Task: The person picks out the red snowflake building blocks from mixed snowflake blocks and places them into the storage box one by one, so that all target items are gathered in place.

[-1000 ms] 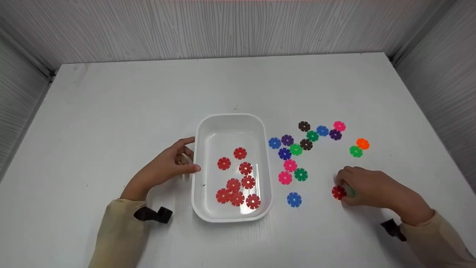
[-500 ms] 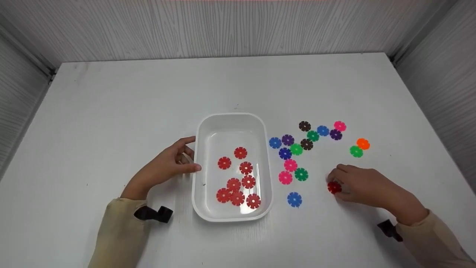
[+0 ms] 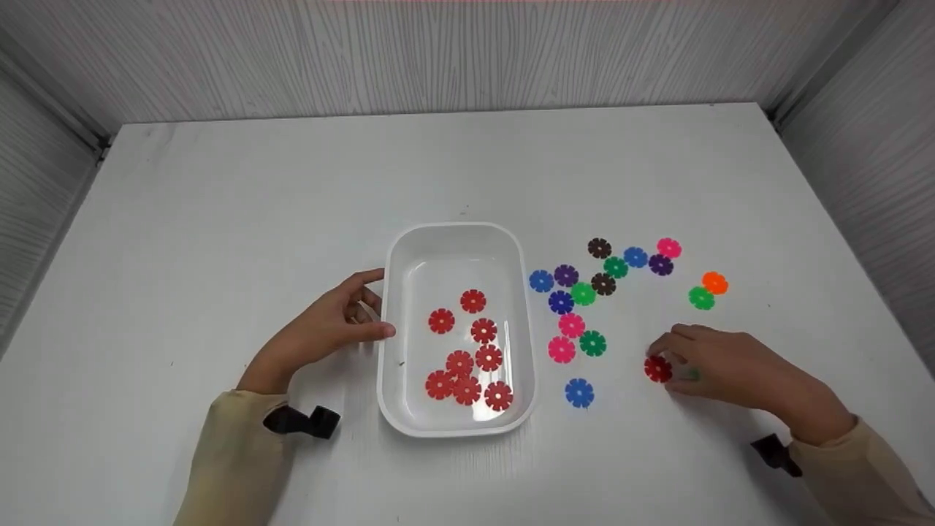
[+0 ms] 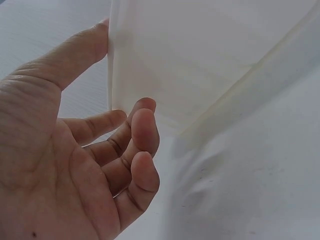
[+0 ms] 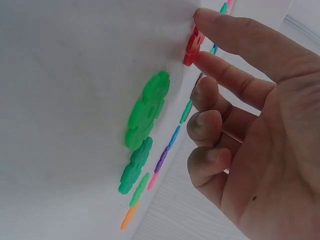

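My left hand is at the left side of a white plastic tray, its thumb on the rim and its fingers against the outer wall. The left wrist view shows that thumb at the edge of the tray, the other fingers loosely bent. Several red notched plastic discs lie flat inside the tray. To the right, my right hand pinches another red notched disc by its edges between thumb and index finger, close to the tabletop. Green discs lie under the palm, mostly hidden in the head view.
Between tray and right hand lie several loose discs, including blue, pink, dark green and brown ones. An orange disc touches a light green disc farther right. A wood-grain panel stands behind the table.
The red disc by my right hand has shifted slightly left and away from me. The right hand moved left, then back a little right. The left hand and tray have stayed put.
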The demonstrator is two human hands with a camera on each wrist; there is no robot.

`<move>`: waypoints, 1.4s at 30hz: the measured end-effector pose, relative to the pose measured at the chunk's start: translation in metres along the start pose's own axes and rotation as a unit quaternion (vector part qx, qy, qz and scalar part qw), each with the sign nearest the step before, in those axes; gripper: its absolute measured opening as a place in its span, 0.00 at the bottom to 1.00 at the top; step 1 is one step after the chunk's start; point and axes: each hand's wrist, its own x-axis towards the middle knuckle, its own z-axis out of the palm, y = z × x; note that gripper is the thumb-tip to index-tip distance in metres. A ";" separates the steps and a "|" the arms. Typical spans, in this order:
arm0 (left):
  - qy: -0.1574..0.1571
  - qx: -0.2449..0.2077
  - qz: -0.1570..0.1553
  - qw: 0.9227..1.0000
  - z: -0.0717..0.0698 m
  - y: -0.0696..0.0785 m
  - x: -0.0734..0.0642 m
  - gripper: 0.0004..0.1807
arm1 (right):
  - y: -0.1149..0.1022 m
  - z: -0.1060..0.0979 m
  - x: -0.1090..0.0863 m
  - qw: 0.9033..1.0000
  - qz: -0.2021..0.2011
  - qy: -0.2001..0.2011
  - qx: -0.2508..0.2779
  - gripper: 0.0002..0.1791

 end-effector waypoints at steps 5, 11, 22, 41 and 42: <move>-0.002 0.003 -0.001 1.000 -0.001 0.001 -0.001 0.43 | -0.004 -0.001 0.002 1.000 0.006 -0.003 -0.001 0.21; -0.002 0.005 0.001 1.000 -0.002 0.002 -0.002 0.43 | -0.008 -0.001 0.005 1.000 0.008 0.000 -0.020 0.23; -0.002 0.008 -0.001 1.000 -0.001 0.001 -0.001 0.42 | -0.009 -0.010 0.008 0.999 0.036 0.020 0.005 0.21; 0.002 0.001 0.001 1.000 0.001 0.001 0.000 0.42 | -0.064 -0.051 0.042 0.997 -0.014 0.079 0.021 0.26; 0.001 0.001 0.001 1.000 0.000 0.001 0.000 0.42 | -0.067 -0.053 0.044 0.996 -0.020 0.088 0.021 0.26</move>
